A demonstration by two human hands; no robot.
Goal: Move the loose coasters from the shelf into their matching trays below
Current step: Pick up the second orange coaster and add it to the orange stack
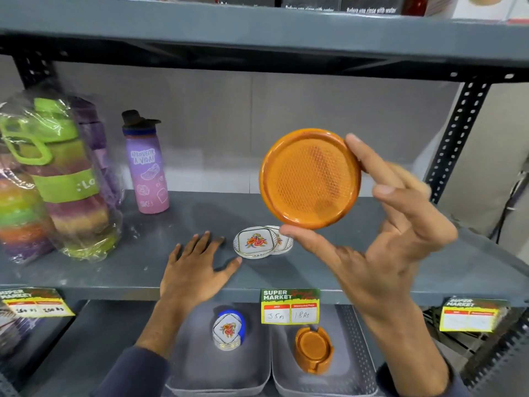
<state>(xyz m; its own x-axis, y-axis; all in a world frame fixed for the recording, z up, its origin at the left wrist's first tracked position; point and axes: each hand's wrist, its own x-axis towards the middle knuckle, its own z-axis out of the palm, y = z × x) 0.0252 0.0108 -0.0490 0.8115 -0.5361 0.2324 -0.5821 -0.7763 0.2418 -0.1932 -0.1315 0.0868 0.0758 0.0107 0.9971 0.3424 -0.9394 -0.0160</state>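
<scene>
My right hand (380, 242) holds a round orange coaster (310, 179) upright in front of the shelf, pinched by its rim between thumb and fingers. Two white floral coasters (254, 242) lie overlapping on the grey shelf (114, 270) just below it. My left hand (194, 270) rests flat on the shelf, fingers spread, just left of the floral coasters and apart from them. On the level below, the left grey tray (200, 373) holds a stack of floral coasters (228, 330) in a blue holder. The right grey tray (357, 368) holds an orange coaster holder (314, 349).
Wrapped multicoloured bottles (57, 181) and a purple water bottle (147, 167) stand at the shelf's left. Price tags (290, 306) hang on the shelf's front edge. A perforated black upright (458, 138) frames the right side. Another shelf runs overhead.
</scene>
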